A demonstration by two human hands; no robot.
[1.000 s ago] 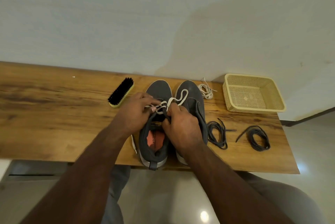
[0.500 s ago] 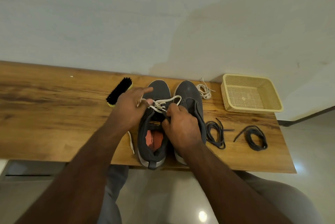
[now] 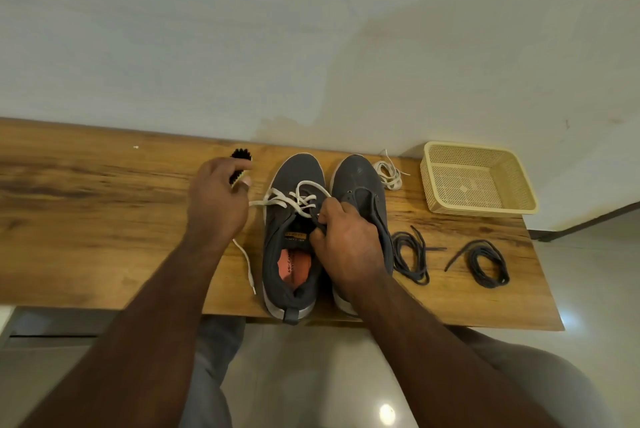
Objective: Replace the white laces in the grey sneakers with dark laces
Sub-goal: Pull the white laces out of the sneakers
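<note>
Two grey sneakers stand side by side on the wooden table. The left sneaker (image 3: 292,237) still carries a loosened white lace (image 3: 294,199). My left hand (image 3: 216,199) pinches one end of that lace and has it stretched out to the left; the tail hangs down beside my wrist. My right hand (image 3: 346,240) grips the left sneaker's collar by the tongue. The right sneaker (image 3: 363,181) has no lace. A pulled-out white lace (image 3: 389,174) lies bunched beyond it. Two coiled dark laces (image 3: 410,254) (image 3: 485,263) lie to the right.
A black-bristled shoe brush (image 3: 240,164) lies partly hidden behind my left hand. A cream plastic basket (image 3: 478,178) stands at the back right of the table (image 3: 86,219). A wall runs along the table's far edge, and the sneakers' heels reach the near edge.
My left hand has moved left, away from the sneaker, drawing the white lace out through the eyelets. My right hand has stayed on the left sneaker.
</note>
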